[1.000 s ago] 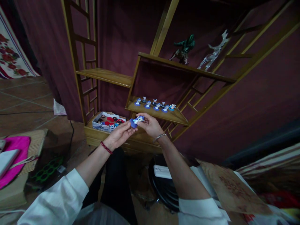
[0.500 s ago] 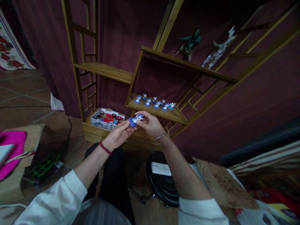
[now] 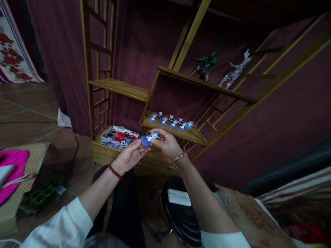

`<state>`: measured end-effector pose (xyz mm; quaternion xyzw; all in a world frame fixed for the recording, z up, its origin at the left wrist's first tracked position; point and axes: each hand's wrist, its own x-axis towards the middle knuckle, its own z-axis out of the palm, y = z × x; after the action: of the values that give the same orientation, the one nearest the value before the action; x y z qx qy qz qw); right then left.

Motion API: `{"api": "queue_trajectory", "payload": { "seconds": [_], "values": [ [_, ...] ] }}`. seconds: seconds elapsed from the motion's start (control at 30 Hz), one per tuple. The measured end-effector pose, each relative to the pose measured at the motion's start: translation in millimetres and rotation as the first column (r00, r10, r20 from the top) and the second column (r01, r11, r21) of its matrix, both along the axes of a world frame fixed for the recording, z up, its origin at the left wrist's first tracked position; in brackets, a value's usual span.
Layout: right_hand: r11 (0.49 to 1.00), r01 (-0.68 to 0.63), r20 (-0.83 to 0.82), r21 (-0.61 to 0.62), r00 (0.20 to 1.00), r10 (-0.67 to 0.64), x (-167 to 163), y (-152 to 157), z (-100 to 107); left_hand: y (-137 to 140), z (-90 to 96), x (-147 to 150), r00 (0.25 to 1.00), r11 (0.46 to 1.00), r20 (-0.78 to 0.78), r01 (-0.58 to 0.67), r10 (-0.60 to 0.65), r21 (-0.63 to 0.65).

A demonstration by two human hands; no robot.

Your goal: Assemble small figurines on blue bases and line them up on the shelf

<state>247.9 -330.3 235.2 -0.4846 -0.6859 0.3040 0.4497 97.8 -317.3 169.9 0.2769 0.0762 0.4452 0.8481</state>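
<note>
A small purple-and-white, plastic-looking figurine (image 3: 150, 138) points its head toward two o'clock, left hand (image 3: 129, 157) pinching its round base, right hand (image 3: 169, 145) its head end.

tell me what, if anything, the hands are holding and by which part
A small figurine: the left hand has it by its round purple base, the right hand by its upper part, near the head.

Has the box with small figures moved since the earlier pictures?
No; the box stays in the same place on the low wooden ledge, beside the left post.
</note>
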Motion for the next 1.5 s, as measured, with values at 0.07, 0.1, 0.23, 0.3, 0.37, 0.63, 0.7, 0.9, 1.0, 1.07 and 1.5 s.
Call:
{"api": "queue_trajectory", "payload": {
  "seconds": [0.07, 0.1, 0.23, 0.3, 0.37, 0.63, 0.7, 0.9, 1.0, 1.07, 1.5],
  "values": [
    [1.0, -0.004, 0.019, -0.006, 1.0, 0.004, 0, 1, 0, 1, 0.2, -1, 1.0, 1.0, 0.003, -0.008, 0.008, 0.007],
    [1.0, -0.009, 0.025, -0.007, 1.0, 0.009, 0, 2, 1, 2, 0.4, -2, 1.0, 1.0, 0.003, -0.01, 0.01, 0.006],
    [1.0, -0.026, 0.028, -0.003, 0.999, 0.026, -1, 4, 1, 4, 2.0, -3, 1.0, 1.0, 0.021, -0.016, 0.016, -0.003],
    [0.999, -0.035, 0.023, -0.015, 0.999, 0.035, -2, 5, 2, 4, 3.1, -4, 0.999, 1.0, 0.031, -0.013, 0.014, -0.008],
    [0.999, -0.042, 0.019, -0.034, 0.999, 0.042, -4, 5, 3, 4, 3.9, -4, 0.999, 1.0, 0.029, -0.016, 0.017, -0.012],
    [0.998, -0.044, 0.019, -0.052, 0.999, 0.045, -6, 3, 5, 2, 2.4, -3, 1.0, 1.0, 0.018, -0.011, 0.011, 0.023],
    [0.997, -0.057, 0.021, -0.055, 0.998, 0.058, -6, 3, 5, 1, 2.0, -3, 1.0, 1.0, 0.014, -0.019, 0.019, 0.021],
    [0.997, -0.059, 0.1, -0.048, 0.993, 0.064, -4, 3, 3, -1, 0.7, -3, 1.0, 1.0, 0.017, -0.011, 0.011, 0.005],
    [0.995, -0.075, 0.127, -0.06, 0.988, 0.082, -5, 3, 4, -1, 0.6, -4, 1.0, 1.0, 0.025, -0.011, 0.011, 0.004],
    [0.993, -0.095, 0.131, -0.069, 0.986, 0.104, -5, 3, 6, -2, 1.3, -4, 1.0, 1.0, 0.019, -0.015, 0.015, 0.005],
    [0.993, -0.116, 0.297, 0.008, 0.949, 0.108, -10, -1, 14, -4, 2.0, -5, 0.999, 0.999, -0.017, -0.035, 0.035, -0.025]
  ]
}}
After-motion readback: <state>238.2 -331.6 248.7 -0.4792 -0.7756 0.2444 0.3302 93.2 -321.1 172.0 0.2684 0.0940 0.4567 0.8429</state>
